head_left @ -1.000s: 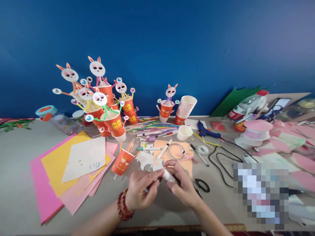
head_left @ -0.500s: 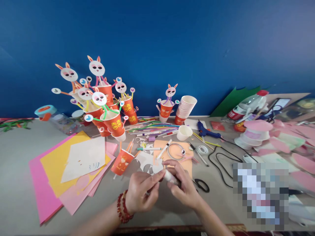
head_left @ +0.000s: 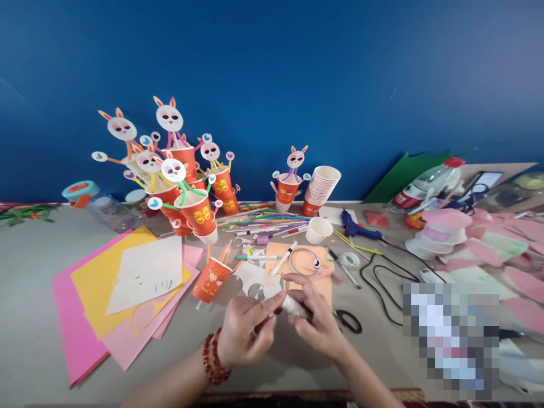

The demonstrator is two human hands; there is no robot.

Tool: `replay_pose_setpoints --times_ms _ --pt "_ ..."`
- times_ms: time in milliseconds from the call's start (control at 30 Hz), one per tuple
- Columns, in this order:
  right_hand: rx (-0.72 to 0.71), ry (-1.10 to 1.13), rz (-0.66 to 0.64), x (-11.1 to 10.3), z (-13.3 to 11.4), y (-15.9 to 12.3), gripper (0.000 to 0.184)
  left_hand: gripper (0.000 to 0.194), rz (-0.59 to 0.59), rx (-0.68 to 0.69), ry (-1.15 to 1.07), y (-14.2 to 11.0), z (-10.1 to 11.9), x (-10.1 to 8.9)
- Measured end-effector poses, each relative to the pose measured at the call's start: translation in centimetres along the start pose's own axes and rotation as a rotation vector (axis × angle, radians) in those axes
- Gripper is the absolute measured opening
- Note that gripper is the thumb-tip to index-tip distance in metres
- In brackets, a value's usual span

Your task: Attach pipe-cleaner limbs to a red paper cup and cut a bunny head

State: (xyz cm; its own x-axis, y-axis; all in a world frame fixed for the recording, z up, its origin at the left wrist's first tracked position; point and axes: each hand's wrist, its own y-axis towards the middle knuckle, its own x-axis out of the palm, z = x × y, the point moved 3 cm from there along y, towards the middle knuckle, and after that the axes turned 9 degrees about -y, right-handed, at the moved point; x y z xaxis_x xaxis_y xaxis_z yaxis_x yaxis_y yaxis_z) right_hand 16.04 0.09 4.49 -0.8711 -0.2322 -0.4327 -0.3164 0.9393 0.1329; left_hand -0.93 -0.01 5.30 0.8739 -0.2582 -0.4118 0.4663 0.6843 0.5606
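Note:
My right hand [head_left: 312,317] is wrapped round a small white tube [head_left: 291,306], perhaps glue; its label is too small to read. The tube's white end points left toward my left hand [head_left: 250,328]. My left fingers are closed in a pinch beside that end, and whatever they hold is hidden. A white paper scrap [head_left: 272,290] lies just beyond my fingertips. To the left of it an orange paper cup [head_left: 211,280] leans over, with orange strips coming out of its top. Cut-out white paper [head_left: 251,276] with round holes lies behind my hands.
Several orange cups with rabbit faces [head_left: 198,218] stand at the back left. A stack of cups [head_left: 323,184] is at the back, near a blue glue gun [head_left: 359,229] with a black cord. Coloured sheets [head_left: 68,317] lie left, and scissors [head_left: 349,321] lie right.
Both hands keep nearly the same pose around the tube. The whole view has shifted very slightly.

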Motion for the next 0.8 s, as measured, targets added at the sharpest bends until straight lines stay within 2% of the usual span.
replay_pose_setpoints --times_ms 467,800 --pt "-0.022 -0.064 -0.025 -0.40 -0.25 0.13 0.062 0.062 0.008 0.016 -0.046 -0.17 -0.04 0.17" --pt "-0.022 -0.034 0.004 -0.43 -0.22 0.20 0.067 0.058 0.026 -0.040 -0.124 -0.10 -0.02 0.11"
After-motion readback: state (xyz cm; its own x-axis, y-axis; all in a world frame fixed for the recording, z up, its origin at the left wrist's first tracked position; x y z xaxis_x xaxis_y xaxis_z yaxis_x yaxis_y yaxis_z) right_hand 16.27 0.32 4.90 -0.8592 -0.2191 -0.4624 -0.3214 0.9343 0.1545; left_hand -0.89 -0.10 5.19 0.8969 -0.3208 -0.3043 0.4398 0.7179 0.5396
